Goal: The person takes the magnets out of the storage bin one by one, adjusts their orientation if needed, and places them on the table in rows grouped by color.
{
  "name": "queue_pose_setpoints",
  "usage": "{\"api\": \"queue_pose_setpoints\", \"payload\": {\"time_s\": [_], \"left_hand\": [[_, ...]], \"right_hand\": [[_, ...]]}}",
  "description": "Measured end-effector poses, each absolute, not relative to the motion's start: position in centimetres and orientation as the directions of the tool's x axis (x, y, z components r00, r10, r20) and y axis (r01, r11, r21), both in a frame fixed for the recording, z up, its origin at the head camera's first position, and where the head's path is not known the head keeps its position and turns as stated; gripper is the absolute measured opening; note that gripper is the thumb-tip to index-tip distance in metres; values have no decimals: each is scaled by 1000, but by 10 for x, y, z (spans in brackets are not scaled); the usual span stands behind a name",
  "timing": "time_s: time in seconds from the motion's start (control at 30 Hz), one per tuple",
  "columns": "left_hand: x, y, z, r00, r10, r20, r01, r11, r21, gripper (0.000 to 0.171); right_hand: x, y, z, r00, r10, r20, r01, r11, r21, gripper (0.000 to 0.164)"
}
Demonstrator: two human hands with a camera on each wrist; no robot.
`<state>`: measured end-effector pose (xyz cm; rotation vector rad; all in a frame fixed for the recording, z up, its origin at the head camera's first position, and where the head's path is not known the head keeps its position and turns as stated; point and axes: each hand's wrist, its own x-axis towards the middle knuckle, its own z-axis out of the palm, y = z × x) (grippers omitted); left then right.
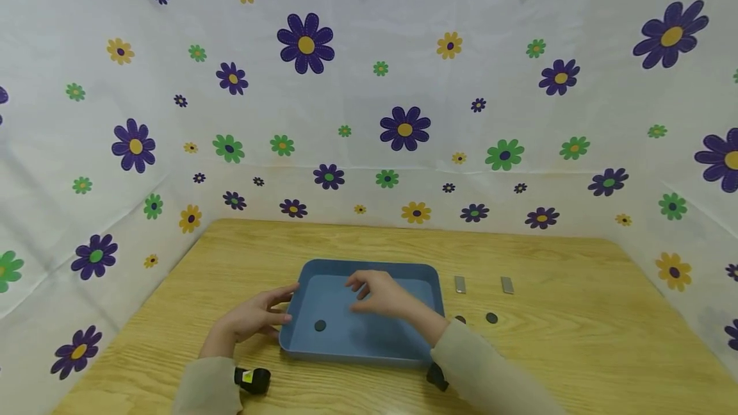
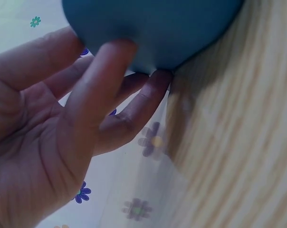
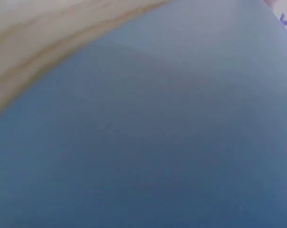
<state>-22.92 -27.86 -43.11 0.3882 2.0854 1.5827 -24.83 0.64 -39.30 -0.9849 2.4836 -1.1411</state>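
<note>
A shallow blue tray point(image 1: 346, 339) with rounded corners lies on the wooden table. One dark round disc point(image 1: 319, 325) sits on its floor, left of the middle. My left hand point(image 1: 254, 317) touches the outside of the tray's left wall with spread, relaxed fingers. In the left wrist view, fingertips point(image 2: 119, 50) rest against the tray's outer side point(image 2: 157, 28), some near its lower edge. Over the tray's middle hovers my right hand point(image 1: 380, 294), fingers loosely bent and nothing visible between them. The tray's blue surface point(image 3: 157, 118) fills most of the right wrist view, with that hand's fingers out of sight.
Right of the tray, two small grey rectangular pieces lie on the table, one nearer point(image 1: 460, 284) and one farther right point(image 1: 507, 285). Below them are another dark disc point(image 1: 492, 317) and one partly hidden by the right arm point(image 1: 460, 319). A flower-print curtain point(image 1: 357, 95) surrounds the table.
</note>
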Motion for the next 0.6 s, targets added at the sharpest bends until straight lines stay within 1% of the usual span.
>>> {"api": "queue_pose_setpoints", "payload": {"time_s": [0.3,0.6], "left_hand": [[-230,-276,-430,-832,514,-211,-81,264,961,66],[-230,-276,-430,-829,514,-219,-90,264,960,66]], "right_hand": [[-244,-19,-392,-734,-677,59,-483,459,-746,36],[-245,-40,-403,-763,-645,40,-443,477,-759,36]]}}
